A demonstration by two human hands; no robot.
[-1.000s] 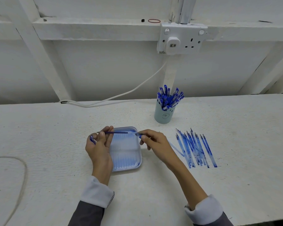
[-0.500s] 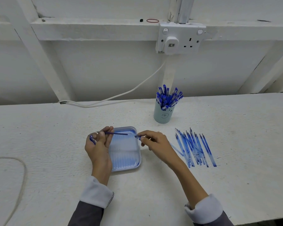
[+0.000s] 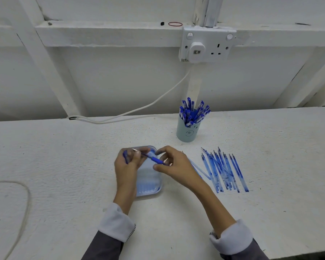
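Both hands meet over a pale blue tray [image 3: 148,190] on the white table. My left hand [image 3: 127,169] pinches a thin blue pen refill at its tip end, and a blue pen cap [image 3: 125,157] sticks out behind its fingers. My right hand [image 3: 174,167] grips a blue pen barrel [image 3: 157,160] that sits over the refill, with the clear end of the barrel [image 3: 199,168] reaching out behind the hand. The two hands are close together, almost touching.
A light blue cup [image 3: 188,131] full of capped blue pens stands behind the hands. Several loose blue refills [image 3: 223,170] lie in a row to the right. A white cable [image 3: 139,109] runs along the wall from a socket [image 3: 206,46]. A cord [image 3: 24,199] loops at left.
My right hand has moved left toward my left hand, sliding the barrel along the refill. The bare length of refill between the hands has nearly gone.
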